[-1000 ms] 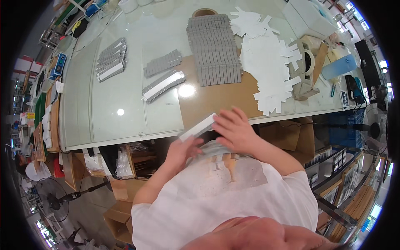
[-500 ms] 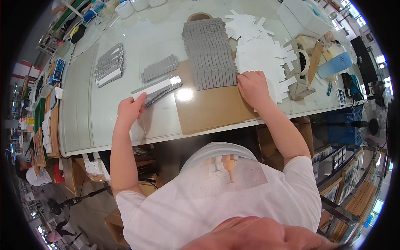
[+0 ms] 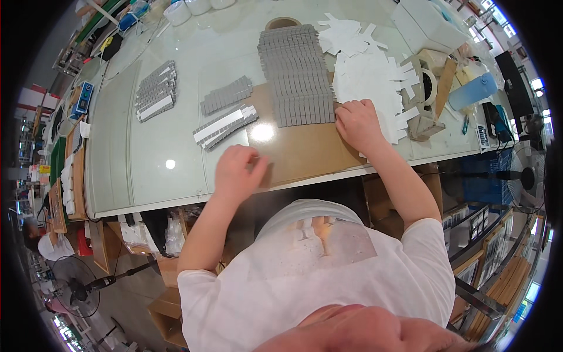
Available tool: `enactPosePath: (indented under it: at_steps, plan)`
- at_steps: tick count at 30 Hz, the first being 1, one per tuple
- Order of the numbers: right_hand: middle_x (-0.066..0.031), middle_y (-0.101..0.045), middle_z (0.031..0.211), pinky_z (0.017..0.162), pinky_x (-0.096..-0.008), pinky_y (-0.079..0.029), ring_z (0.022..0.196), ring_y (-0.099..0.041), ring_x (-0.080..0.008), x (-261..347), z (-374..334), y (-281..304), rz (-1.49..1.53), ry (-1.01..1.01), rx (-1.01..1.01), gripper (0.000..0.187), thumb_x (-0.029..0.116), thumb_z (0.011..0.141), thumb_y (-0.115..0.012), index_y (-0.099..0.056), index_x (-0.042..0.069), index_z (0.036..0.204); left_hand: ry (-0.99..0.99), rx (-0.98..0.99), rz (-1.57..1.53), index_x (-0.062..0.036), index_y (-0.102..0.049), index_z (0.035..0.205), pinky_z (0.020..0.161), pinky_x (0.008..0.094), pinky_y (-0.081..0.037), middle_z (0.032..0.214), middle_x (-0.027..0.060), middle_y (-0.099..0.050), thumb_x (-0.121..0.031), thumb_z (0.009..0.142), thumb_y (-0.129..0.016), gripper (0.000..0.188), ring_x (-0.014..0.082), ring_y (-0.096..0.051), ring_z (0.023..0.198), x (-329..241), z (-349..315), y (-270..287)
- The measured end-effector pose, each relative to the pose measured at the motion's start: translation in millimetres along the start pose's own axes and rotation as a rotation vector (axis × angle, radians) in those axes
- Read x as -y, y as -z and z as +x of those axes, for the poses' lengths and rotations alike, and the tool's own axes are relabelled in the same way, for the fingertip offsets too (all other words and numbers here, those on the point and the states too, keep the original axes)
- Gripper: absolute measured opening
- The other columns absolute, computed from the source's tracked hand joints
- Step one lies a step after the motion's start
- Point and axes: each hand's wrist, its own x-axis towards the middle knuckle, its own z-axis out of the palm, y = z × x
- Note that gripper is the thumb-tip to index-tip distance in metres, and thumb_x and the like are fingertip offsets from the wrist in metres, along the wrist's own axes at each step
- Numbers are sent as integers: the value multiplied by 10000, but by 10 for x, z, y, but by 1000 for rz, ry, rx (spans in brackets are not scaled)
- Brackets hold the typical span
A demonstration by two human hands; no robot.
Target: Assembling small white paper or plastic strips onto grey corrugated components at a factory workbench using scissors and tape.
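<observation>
My left hand hovers near the table's front edge, thumb apart from the bent fingers and nothing seen between them. Just beyond it lies a small stack of grey segmented strips with a white strip on top. Closed fingers of my right hand rest at the lower right corner of a long row of overlapping grey strips; what they pinch is hidden. That row lies on a brown cardboard sheet. Another grey stack sits left of the row.
A further grey stack lies at the left. White paper strips are heaped right of the long row. Beyond them are a tape dispenser and a blue bottle. A roll of brown tape lies behind the row.
My left hand has let go of the stack topped by the white strip and moved right and nearer to me. My right hand stays at the row's corner.
</observation>
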Motion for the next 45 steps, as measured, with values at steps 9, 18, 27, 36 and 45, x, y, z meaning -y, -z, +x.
enactPosePath:
  at_steps: [9,18,27,36,45]
  plan:
    - [-22,-625,889,850,-416,-413,859,-596,-213,144,-177,60,-5,-42,22,124,130,826,-698,-697,91,944,-248,13,-6,-68,-665,832,660,371,-499,810,79,-627,-127,792,-786,140,278,-610,770,-187,-4,-338]
    - [-56,-587,791,731,-460,-437,780,-599,-250,263,-262,217,48,-135,-81,97,190,783,-680,-671,103,826,-316,-54,12,-83,-641,808,675,410,-476,777,80,-597,-110,765,-762,131,309,-583,744,-287,89,-384]
    - [-99,-637,1022,1091,-610,-331,1037,-590,-295,445,-441,177,27,-182,131,375,409,878,-656,-690,41,946,-290,-13,78,-62,-649,878,708,442,-477,844,115,-601,-135,843,-733,116,340,-581,811,-136,-71,-461]
    - [-98,-624,1084,1144,-640,-282,1161,-543,-266,574,-728,373,-52,-137,0,388,385,833,-719,-688,32,990,-291,-11,67,-51,-660,890,738,452,-489,862,125,-608,-145,848,-724,121,343,-590,838,-163,-55,-471]
    - [-115,-532,1429,1198,-569,-201,1429,-363,-287,979,-660,292,183,-276,125,567,485,903,-625,-625,49,1267,-323,-56,27,-67,-658,869,714,460,-478,841,121,-614,-133,836,-723,99,352,-582,814,-185,-97,-380]
